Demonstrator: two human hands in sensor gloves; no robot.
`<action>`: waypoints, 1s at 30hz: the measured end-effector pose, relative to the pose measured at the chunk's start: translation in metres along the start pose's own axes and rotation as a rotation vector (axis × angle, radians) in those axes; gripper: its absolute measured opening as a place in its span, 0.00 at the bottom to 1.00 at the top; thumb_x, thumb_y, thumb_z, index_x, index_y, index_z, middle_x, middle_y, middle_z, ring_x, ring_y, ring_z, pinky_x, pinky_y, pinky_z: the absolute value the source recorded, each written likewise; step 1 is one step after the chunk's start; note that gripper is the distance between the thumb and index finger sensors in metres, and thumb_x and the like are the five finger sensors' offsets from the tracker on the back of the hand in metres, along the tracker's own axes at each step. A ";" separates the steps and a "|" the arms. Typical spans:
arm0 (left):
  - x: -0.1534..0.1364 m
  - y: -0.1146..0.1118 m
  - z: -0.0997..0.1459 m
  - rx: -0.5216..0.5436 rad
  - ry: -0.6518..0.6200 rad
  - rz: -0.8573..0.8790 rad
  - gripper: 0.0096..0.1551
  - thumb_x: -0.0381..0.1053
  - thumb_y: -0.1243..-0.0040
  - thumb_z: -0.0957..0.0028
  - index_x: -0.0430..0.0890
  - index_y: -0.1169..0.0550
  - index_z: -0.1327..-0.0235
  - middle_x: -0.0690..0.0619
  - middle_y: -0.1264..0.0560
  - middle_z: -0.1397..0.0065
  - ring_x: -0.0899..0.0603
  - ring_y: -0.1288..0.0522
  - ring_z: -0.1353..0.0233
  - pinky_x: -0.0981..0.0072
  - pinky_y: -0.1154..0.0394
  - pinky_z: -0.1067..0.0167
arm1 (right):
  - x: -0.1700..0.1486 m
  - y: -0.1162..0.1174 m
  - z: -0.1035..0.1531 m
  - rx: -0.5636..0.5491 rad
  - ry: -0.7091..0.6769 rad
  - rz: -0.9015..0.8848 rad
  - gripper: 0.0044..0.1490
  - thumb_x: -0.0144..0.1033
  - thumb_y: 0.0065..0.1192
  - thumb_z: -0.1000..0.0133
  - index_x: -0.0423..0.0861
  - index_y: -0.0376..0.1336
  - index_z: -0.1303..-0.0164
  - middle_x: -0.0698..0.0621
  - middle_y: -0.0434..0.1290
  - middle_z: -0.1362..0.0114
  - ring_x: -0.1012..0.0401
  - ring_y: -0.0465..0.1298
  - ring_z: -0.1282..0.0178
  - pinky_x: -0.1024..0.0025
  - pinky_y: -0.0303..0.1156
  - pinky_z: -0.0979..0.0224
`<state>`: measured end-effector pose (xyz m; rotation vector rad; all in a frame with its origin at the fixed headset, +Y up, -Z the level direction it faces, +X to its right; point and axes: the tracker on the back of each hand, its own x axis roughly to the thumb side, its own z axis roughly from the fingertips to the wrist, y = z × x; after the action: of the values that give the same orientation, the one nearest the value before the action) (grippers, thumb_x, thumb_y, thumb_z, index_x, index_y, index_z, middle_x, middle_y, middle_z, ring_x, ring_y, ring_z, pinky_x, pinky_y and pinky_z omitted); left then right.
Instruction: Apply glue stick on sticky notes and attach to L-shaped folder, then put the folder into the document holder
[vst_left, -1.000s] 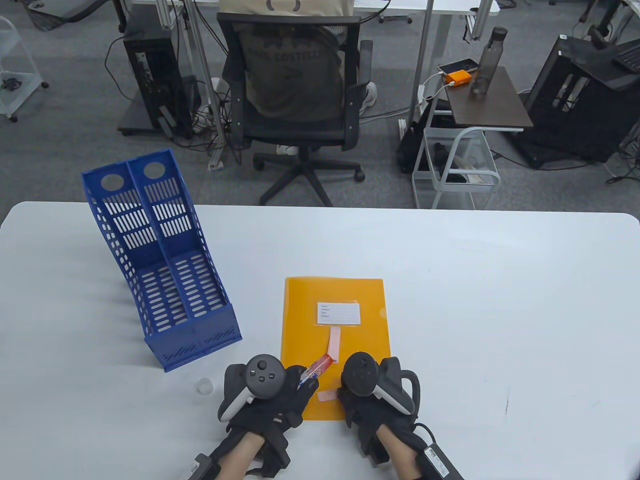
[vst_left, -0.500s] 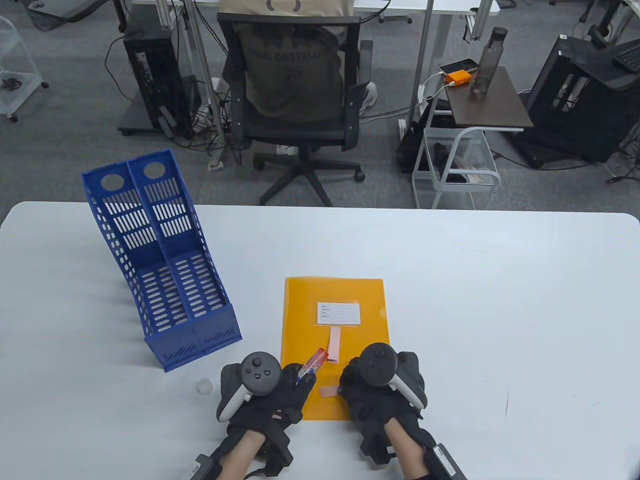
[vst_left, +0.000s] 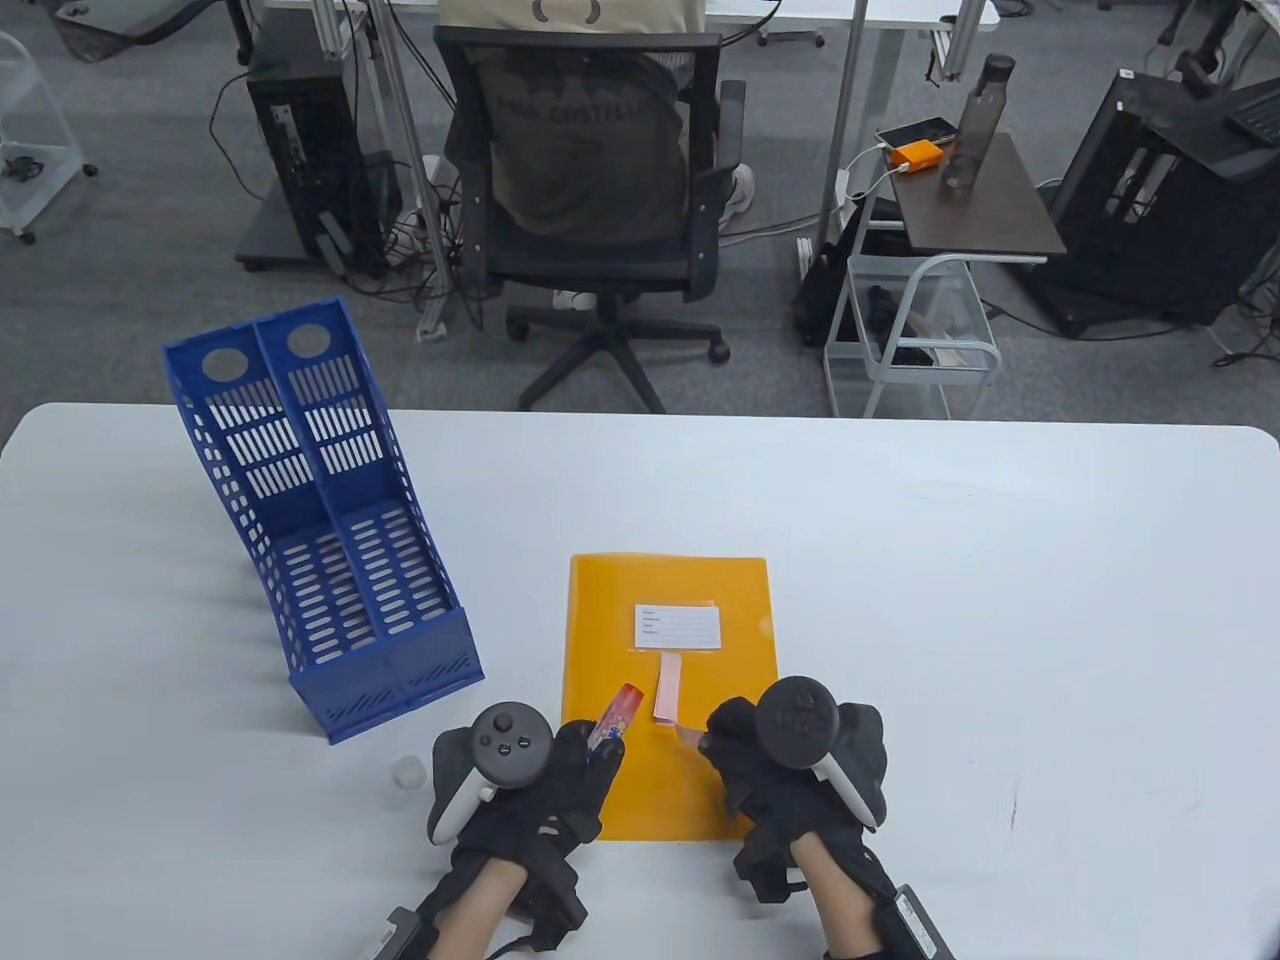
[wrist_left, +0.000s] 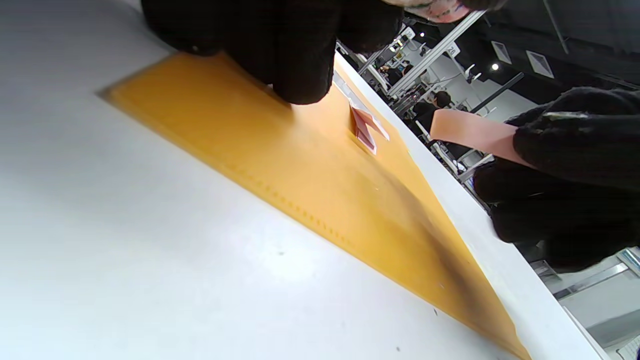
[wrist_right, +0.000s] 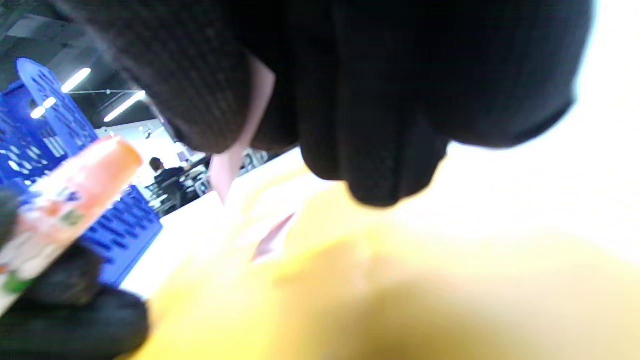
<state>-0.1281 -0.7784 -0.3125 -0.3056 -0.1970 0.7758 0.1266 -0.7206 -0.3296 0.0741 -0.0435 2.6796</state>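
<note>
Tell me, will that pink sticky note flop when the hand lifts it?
Probably a little. The sticky note, pinched by the right hand, sticks out nearly straight above the orange folder, so it seems light. Being thin paper, it would likely bend or flutter easily.

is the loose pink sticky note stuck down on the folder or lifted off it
Lifted off: the right hand pinches the sticky note in the air above the orange folder.

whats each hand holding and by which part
Left hand grips the glue stick by its lower body; right hand pinches a pink sticky note at one end.
</note>
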 end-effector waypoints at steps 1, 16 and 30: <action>0.000 0.000 0.000 0.000 -0.003 -0.001 0.36 0.65 0.61 0.44 0.41 0.35 0.34 0.42 0.27 0.26 0.39 0.32 0.23 0.44 0.32 0.36 | 0.004 -0.003 -0.003 -0.032 0.009 0.040 0.25 0.41 0.76 0.51 0.39 0.76 0.50 0.35 0.83 0.46 0.51 0.87 0.65 0.60 0.81 0.66; -0.007 0.006 -0.002 -0.040 -0.003 0.050 0.36 0.65 0.60 0.44 0.41 0.34 0.34 0.43 0.27 0.25 0.40 0.33 0.23 0.44 0.32 0.36 | 0.051 0.033 -0.066 -0.098 0.091 0.438 0.25 0.38 0.73 0.49 0.41 0.74 0.44 0.35 0.81 0.41 0.49 0.86 0.59 0.56 0.81 0.59; -0.012 0.007 -0.003 -0.039 -0.008 0.064 0.36 0.65 0.59 0.44 0.42 0.34 0.34 0.45 0.27 0.25 0.42 0.33 0.22 0.45 0.32 0.36 | 0.066 0.068 -0.065 0.041 -0.025 0.597 0.24 0.41 0.75 0.51 0.44 0.79 0.48 0.39 0.83 0.44 0.52 0.85 0.64 0.60 0.80 0.64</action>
<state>-0.1405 -0.7826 -0.3183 -0.3471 -0.2105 0.8371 0.0340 -0.7492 -0.3914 0.1246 -0.0199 3.2765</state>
